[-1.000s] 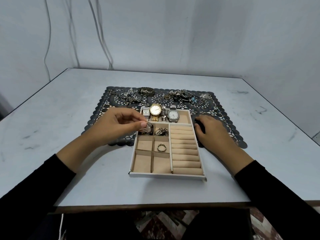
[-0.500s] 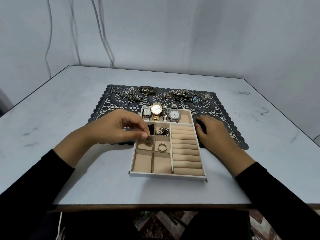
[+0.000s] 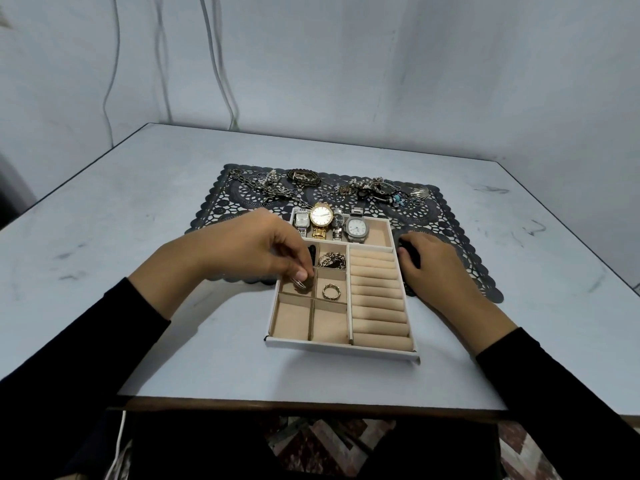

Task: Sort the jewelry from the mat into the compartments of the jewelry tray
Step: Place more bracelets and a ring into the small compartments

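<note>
A beige jewelry tray (image 3: 341, 348) lies on the table, partly over a black lace mat (image 3: 446, 216). My left hand (image 3: 249, 249) pinches a silver ribbed piece (image 3: 300, 283) down in the tray's middle-left square compartment. A ring (image 3: 331, 291) lies in the compartment to its right, a chain bracelet (image 3: 331, 259) in the one behind that. Several watches (image 3: 330, 223) fill the back compartment. My right hand (image 3: 434, 266) rests against the tray's right side. Loose jewelry (image 3: 377, 188) stays along the mat's far edge.
The two front square compartments and the ring rolls (image 3: 379, 299) hold nothing. Cables (image 3: 221, 64) hang down the wall behind the table. The table's front edge (image 3: 311, 405) runs close below the tray.
My left hand has carried the silver ribbed piece from the back-left compartment toward me and lowered it into the middle-left one. My right hand has stayed at the tray's side.
</note>
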Available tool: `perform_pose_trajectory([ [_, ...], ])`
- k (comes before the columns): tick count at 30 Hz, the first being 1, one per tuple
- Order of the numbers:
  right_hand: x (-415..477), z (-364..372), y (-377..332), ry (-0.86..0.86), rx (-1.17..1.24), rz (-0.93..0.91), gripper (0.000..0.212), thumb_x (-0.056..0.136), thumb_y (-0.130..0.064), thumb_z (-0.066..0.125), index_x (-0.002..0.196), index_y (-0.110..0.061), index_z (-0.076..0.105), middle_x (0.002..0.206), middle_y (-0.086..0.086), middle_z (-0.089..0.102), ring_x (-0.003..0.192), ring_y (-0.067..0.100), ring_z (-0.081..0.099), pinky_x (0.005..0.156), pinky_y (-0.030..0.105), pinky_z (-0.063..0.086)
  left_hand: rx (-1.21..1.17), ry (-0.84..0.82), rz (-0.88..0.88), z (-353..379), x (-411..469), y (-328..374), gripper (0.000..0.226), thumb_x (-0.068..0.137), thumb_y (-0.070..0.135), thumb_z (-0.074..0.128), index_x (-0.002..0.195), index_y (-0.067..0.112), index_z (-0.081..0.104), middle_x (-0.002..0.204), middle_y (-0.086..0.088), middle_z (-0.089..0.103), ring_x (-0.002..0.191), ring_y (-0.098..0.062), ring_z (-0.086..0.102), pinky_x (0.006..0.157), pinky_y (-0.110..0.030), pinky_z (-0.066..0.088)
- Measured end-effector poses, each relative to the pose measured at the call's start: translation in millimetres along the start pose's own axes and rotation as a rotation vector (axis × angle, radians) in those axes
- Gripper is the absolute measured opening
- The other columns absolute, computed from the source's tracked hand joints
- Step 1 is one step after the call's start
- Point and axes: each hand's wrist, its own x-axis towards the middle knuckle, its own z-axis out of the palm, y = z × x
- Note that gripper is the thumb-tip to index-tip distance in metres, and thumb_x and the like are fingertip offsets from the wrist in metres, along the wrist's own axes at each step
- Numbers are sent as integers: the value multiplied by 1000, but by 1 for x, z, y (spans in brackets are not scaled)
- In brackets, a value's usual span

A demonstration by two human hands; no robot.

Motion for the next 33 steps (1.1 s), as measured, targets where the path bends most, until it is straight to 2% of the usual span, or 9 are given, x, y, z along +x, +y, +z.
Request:
perform_pose_trajectory([
  [2, 0, 0, 0, 0, -2, -5, 20, 93, -15, 53, 105, -4, 64, 100, 12, 65, 92, 26, 57, 78, 35, 43, 11, -18, -8, 0, 0, 1, 9, 86, 19, 74, 88, 27, 78, 74, -3, 71, 48, -29, 50, 42, -28, 38],
  [4, 0, 0, 1, 0, -3, -9, 20, 92, -14, 53, 105, -4, 64, 100, 13, 65, 92, 26, 57, 78, 35, 43, 40, -37, -13, 1, 1, 3, 9, 88, 17, 73, 88, 25, 78, 71, -3, 70, 46, -20, 50, 40, -23, 36],
  [9, 0, -1, 0, -1, -3, -10, 20, 92, -13, 54, 105, -2, 64, 101, 14, 66, 93, 27, 58, 80, 36, 43, 153, -44, -4, 3, 5, 6, 9, 86, 19, 74, 88, 27, 77, 67, 6, 69, 43, -13, 51, 39, -24, 39],
  [13, 0, -1, -1, -13, 2, 2, 20, 92, -13, 54, 105, -1, 64, 101, 15, 65, 93, 27, 57, 80, 37, 43, 188, 4, 67, 3, 3, 2, 10, 82, 18, 78, 90, 24, 79, 74, 7, 72, 55, -4, 63, 51, -20, 48],
  [16, 0, -2, -1, -17, 4, 8, 20, 93, -14, 53, 105, -2, 64, 101, 14, 65, 93, 27, 57, 79, 36, 44, 232, 34, 154, 3, 1, -5, 12, 78, 21, 82, 90, 25, 80, 84, 11, 74, 75, -6, 69, 68, -33, 56],
  [19, -1, -2, -1, -24, 10, 13, 21, 93, -14, 53, 107, -2, 63, 102, 14, 65, 94, 27, 57, 80, 37, 44, 239, 59, 211, 4, -1, -10, 12, 78, 24, 82, 90, 26, 80, 86, 12, 73, 79, -8, 69, 70, -38, 56],
  [23, -1, -2, -1, -27, 26, 25, 22, 93, -15, 54, 109, -5, 64, 105, 12, 66, 96, 26, 58, 81, 34, 44, 215, 107, 258, 6, 1, -12, 14, 78, 25, 81, 92, 24, 80, 87, 12, 73, 82, -8, 69, 73, -29, 56],
  [28, 4, -4, 4, -28, 43, 49, 23, 91, -17, 56, 110, -8, 66, 107, 9, 67, 99, 23, 59, 78, 22, 36, -17, 327, 215, 1, 2, -17, 16, 78, 23, 78, 93, 18, 77, 86, 9, 74, 84, -8, 70, 75, -17, 53],
  [33, 16, -7, 10, 35, 62, 71, 27, 90, -17, 58, 114, -8, 65, 110, 9, 67, 101, 22, 59, 79, 15, 32, -3, 528, 130, -9, 15, -35, 18, 90, 24, 69, 107, 24, 72, 103, 12, 71, 99, -2, 66, 93, -25, 53],
])
